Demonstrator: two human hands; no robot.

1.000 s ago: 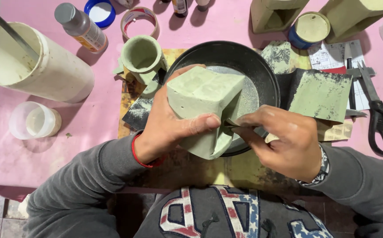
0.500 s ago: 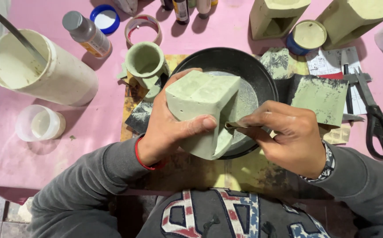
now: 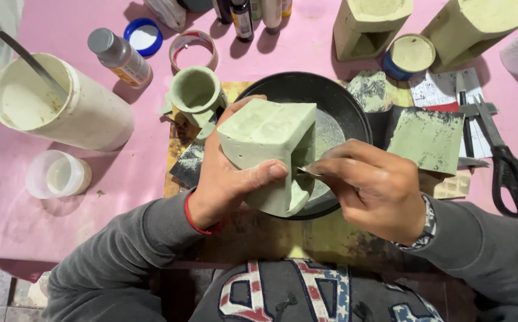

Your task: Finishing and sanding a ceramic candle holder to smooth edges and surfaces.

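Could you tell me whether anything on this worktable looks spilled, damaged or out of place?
Nothing is spilled or broken. Grey-green dust lies in the black pan beneath the green block, held by the left hand while the right hand works its notch.

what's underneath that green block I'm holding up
Under the green block, held in the left hand, sits a black round pan with grey dust on its floor. The block and both hands cover the pan's near part, so anything there is hidden.
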